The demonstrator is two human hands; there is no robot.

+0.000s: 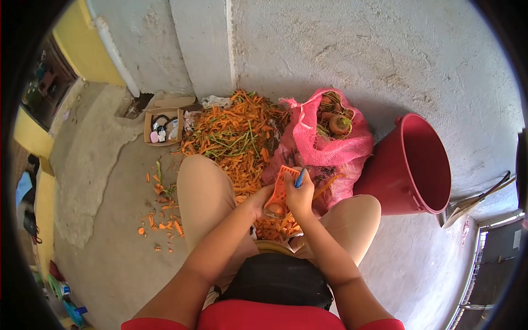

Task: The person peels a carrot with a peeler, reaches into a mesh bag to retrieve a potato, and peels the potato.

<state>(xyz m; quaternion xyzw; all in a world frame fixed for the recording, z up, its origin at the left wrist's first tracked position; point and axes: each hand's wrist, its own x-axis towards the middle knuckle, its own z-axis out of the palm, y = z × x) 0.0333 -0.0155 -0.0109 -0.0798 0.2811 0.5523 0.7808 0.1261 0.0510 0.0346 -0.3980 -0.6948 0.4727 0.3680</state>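
Note:
My left hand (257, 201) is closed on a long orange piece (281, 184) with a dotted, hole-like pattern and a rounded lower end; I cannot make out its exact kind. My right hand (300, 196), right beside it, is wrapped round a blue-handled tool (300, 177). Its working end is hidden. Both hands are between my knees, above a heap of carrot peelings (236, 137) mixed with green stalks. Just beyond my right hand stands a pink mesh sack (335, 151), rolled open, with carrots (340, 124) inside.
A dark red bucket (379, 176) tilts against the grey wall (352, 49) at right, near a long-handled dustpan-like tool (456, 212). A cardboard box (164, 126) with small items stands left of the heap. Carrot scraps (165, 225) lie scattered on the concrete floor (118, 220).

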